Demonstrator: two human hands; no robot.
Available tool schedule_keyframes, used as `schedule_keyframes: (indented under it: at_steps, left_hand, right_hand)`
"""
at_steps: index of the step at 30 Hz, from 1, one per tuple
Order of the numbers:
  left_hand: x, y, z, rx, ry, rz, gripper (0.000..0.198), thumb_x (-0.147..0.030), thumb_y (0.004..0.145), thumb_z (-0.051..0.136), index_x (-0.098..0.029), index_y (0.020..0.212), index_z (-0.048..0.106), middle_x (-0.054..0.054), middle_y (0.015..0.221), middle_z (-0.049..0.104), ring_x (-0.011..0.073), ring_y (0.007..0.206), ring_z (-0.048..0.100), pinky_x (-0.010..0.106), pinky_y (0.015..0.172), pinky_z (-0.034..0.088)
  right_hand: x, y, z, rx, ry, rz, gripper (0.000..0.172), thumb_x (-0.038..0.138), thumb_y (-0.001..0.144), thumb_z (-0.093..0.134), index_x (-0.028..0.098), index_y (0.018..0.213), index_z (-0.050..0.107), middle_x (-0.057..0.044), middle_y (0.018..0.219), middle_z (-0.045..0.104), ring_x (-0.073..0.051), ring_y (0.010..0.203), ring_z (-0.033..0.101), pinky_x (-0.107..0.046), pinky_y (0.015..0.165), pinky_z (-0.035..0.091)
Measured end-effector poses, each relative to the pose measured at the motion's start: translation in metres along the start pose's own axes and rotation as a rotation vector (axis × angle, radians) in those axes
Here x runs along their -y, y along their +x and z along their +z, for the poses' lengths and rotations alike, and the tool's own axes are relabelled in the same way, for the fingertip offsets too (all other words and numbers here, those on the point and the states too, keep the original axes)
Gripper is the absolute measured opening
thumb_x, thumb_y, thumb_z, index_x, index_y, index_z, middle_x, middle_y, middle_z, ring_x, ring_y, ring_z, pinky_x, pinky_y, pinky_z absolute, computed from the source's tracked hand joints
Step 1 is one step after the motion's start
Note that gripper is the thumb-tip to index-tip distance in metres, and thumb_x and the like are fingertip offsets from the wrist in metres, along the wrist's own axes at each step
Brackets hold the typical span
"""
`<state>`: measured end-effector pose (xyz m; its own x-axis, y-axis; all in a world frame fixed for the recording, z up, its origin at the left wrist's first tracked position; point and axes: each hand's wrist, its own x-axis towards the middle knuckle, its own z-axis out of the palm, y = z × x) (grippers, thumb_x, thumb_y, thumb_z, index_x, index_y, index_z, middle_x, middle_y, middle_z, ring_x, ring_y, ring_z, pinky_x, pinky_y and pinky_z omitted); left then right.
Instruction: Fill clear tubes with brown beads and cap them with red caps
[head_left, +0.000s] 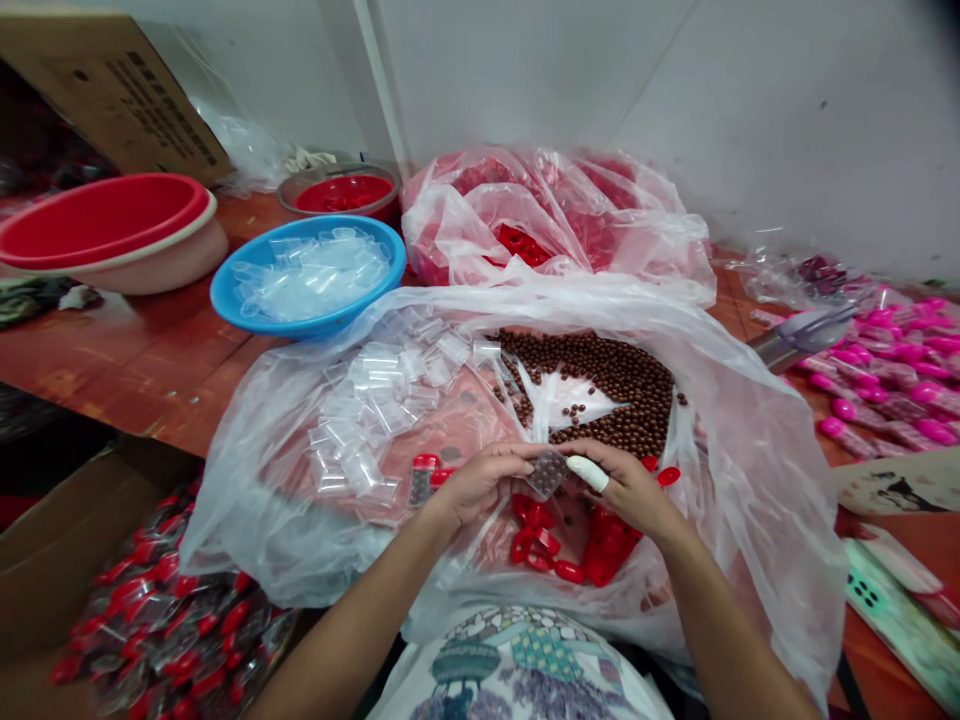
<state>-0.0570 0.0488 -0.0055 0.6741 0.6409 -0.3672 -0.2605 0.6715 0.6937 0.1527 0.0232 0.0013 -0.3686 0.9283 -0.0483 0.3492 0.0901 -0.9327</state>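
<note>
Both hands meet over a big clear plastic sheet (300,520) spread on the table. My left hand (480,482) and my right hand (626,485), one fingertip wrapped in white tape, pinch a small clear tube (547,472) filled with brown beads. A heap of brown beads (615,385) lies just beyond the hands. Empty clear tubes (375,410) are scattered to the left. Red caps (559,545) lie under the hands. A filled, red-capped tube (424,478) lies beside my left hand.
A blue bowl of clear tubes (307,275), a red basin (105,225) and a bowl of red caps (341,192) stand at the back left. A bag of red parts (555,225) sits behind. Pink packets (892,385) lie right. A box of finished tubes (172,620) is lower left.
</note>
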Motion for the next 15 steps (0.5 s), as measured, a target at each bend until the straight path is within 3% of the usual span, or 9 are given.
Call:
schedule_keyframes:
  at_steps: [5, 8, 12, 15]
  left_hand:
    - [0.004, 0.0, 0.0, -0.01, 0.049, 0.001, 0.044, -0.018, 0.067, 0.071, -0.015, 0.11, 0.066, 0.009, 0.099, 0.07, 0.0167, 0.084, 0.063, 0.027, 0.082, 0.043]
    - [0.005, 0.001, -0.002, -0.013, 0.054, 0.032, 0.045, -0.017, 0.066, 0.072, -0.015, 0.111, 0.065, 0.009, 0.099, 0.069, 0.0164, 0.086, 0.063, 0.027, 0.084, 0.042]
    - [0.001, -0.003, -0.006, -0.104, 0.039, 0.088, 0.044, -0.015, 0.068, 0.07, -0.016, 0.111, 0.065, 0.009, 0.102, 0.068, 0.0166, 0.089, 0.062, 0.026, 0.084, 0.043]
    - [-0.001, -0.007, -0.011, -0.182, 0.038, 0.155, 0.039, -0.016, 0.069, 0.07, -0.016, 0.108, 0.066, 0.008, 0.101, 0.069, 0.015, 0.085, 0.062, 0.024, 0.079, 0.044]
  right_hand:
    - [-0.001, -0.003, 0.002, -0.044, 0.069, 0.102, 0.018, 0.033, 0.083, 0.054, 0.024, 0.096, 0.061, 0.0, 0.084, 0.066, -0.017, 0.076, 0.06, -0.027, 0.07, 0.046]
    - [-0.003, -0.004, -0.002, -0.104, 0.068, 0.122, 0.018, 0.037, 0.081, 0.058, 0.023, 0.093, 0.059, 0.0, 0.084, 0.065, -0.017, 0.076, 0.06, -0.027, 0.068, 0.046]
    - [-0.006, -0.012, -0.004, -0.311, -0.231, 0.056, 0.016, 0.032, 0.083, 0.053, 0.023, 0.094, 0.061, -0.004, 0.094, 0.062, -0.02, 0.089, 0.057, -0.032, 0.078, 0.044]
    - [-0.005, -0.021, 0.012, -0.206, -0.416, 0.057, 0.013, 0.026, 0.084, 0.051, 0.025, 0.09, 0.063, -0.003, 0.087, 0.063, -0.02, 0.084, 0.057, -0.032, 0.075, 0.044]
